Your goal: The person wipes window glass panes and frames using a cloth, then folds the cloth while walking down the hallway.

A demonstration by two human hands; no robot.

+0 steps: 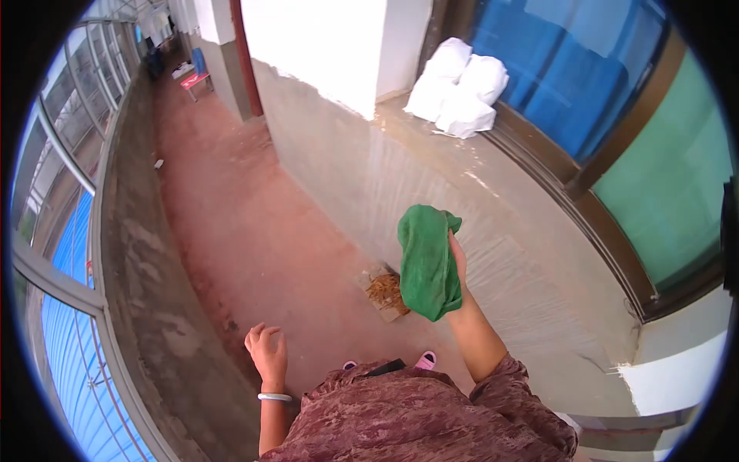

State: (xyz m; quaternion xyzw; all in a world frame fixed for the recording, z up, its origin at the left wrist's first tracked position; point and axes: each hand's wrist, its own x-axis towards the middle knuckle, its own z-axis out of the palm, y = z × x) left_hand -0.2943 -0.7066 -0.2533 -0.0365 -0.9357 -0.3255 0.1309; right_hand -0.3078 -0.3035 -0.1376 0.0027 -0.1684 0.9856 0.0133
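A folded green cloth [429, 262] is held up in my right hand [459, 269], in front of the low wall below the window. The cloth hides most of that hand's fingers; part of the hand shows along its right edge. My left hand [267, 354] hangs over the reddish floor at the lower left, touching nothing, its fingers loosely bent and apart. A pale bracelet [275, 397] circles the left wrist.
White bags [462, 88] rest on the window ledge [493, 169]. Brown dry material [386, 294] lies on the floor by the wall. A small red stool [195, 80] stands far down the corridor. Windows [77, 223] line the left side above a curved wall.
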